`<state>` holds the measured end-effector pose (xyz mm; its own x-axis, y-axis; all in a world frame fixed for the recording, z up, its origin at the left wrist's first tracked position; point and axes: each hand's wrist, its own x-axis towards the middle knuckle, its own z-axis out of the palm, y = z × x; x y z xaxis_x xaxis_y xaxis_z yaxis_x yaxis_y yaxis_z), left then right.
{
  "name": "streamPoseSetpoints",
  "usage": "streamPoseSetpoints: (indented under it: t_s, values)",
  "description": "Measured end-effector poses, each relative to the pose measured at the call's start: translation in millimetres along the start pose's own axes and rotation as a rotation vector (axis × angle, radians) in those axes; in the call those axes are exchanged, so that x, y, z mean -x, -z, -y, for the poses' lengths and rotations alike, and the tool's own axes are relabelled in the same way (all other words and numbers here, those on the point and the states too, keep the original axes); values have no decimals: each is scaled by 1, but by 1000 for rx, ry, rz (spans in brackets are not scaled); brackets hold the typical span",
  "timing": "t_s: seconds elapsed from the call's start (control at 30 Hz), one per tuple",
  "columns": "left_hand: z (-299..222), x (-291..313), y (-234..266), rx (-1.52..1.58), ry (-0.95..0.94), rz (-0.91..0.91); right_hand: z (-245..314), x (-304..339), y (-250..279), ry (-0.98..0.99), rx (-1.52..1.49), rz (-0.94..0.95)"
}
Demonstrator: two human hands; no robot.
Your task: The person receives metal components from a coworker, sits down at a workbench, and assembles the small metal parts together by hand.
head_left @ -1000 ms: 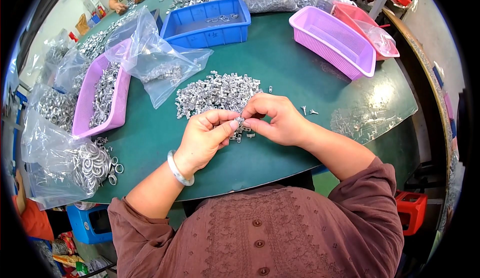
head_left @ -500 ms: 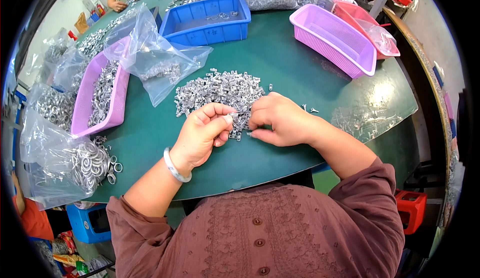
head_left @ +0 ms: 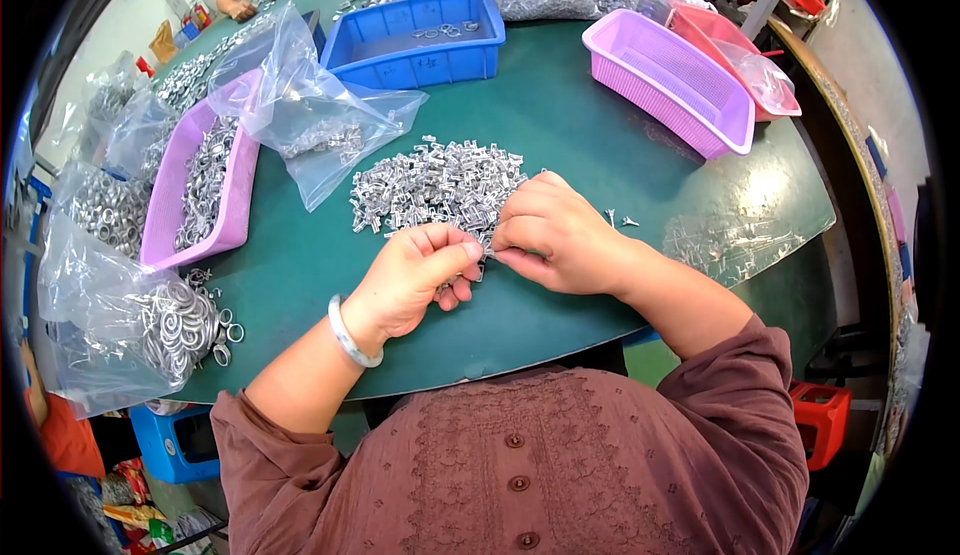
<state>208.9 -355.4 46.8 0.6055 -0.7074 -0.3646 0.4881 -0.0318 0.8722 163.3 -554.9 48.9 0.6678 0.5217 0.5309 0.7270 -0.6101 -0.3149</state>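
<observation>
Both hands have drawn closer since a second ago: my left hand [head_left: 415, 280] and right hand [head_left: 550, 235] now pinch one small silver metal clip [head_left: 483, 253] together, touching the near edge of the grey clip pile [head_left: 435, 190] on the green table [head_left: 560, 115].

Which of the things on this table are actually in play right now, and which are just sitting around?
In play:
left hand
right hand
pile of small metal parts

Lying about:
blue tray
empty pink basket
pink basket of parts
bag of metal rings
loose clear bag
</observation>
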Motion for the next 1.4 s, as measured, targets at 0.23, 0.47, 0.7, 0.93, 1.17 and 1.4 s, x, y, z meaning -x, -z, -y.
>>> streamPoseSetpoints:
  t_s: [0.23,0.47,0.7,0.93,1.17,1.4]
  values:
    - [4,-4,4,-46,-63,11,2,-4,-3,72,81,-105]
    - [5,-4,2,-1,-81,-1,3,-2,-4,87,123,-106]
    - [5,-3,2,15,-143,-58,2,-1,-3,-148,-91,-100]
    - [7,-3,3,21,-183,-48,2,-1,-6,-176,-206,-72]
    - [8,-3,3,-21,-219,-26,1,-1,-5,-142,-149,-125]
    - [7,-2,2,-8,-214,-4,4,-1,-4,-40,5,-139]
